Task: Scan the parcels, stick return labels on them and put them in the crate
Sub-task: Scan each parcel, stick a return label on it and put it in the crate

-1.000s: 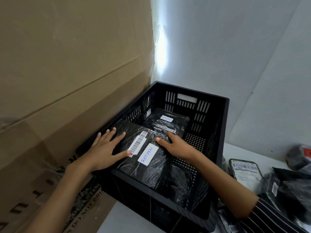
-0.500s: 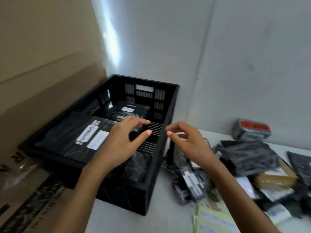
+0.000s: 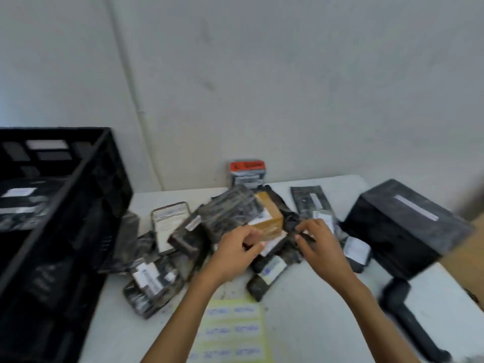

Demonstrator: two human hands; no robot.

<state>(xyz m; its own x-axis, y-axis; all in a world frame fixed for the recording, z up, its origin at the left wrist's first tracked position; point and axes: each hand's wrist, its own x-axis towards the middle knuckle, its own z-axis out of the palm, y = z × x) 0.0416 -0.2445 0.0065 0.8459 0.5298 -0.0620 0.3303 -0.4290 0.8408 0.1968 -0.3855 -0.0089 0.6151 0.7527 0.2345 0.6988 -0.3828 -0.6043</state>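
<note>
- Parcels (image 3: 230, 210) lie in a loose heap in the middle of the white table (image 3: 301, 310). Most are wrapped in black plastic with white labels.
- A brown-taped parcel (image 3: 269, 218) sits on top of the heap towards its far side.
- The table stands against a plain pale wall (image 3: 288, 87), and a thin vertical line runs down the wall behind the crate's corner.
- A red-topped parcel (image 3: 247, 172) stands upright at the table's far edge, against the wall.
- Motion blur smears the whole view, so no print on any label can be read.
- The left hand (image 3: 235, 251) is over the heap, just in front of the brown-taped parcel, with its fingers curled towards the thumb. The blur hides whether it pinches anything.
- The right hand (image 3: 318, 242) is just beside it, with its fingers bent down onto crumpled black wrapping. I cannot tell whether it grips.
- A black slotted crate (image 3: 78, 174) stands at the left, cut off by the left and bottom edges. Black-wrapped parcels with white labels (image 3: 18, 192) lie flat inside, though how many is unclear.
- A yellowish label sheet (image 3: 233, 328) lies near the front edge between the forearms, partly covered by the left one.
- A phone (image 3: 170, 226) lies face up at the left of the heap.
- A large black box (image 3: 403, 226) with a pale strip on top stands at the right.
- A black handheld scanner (image 3: 408, 315) lies on the table in front of the box.
</note>
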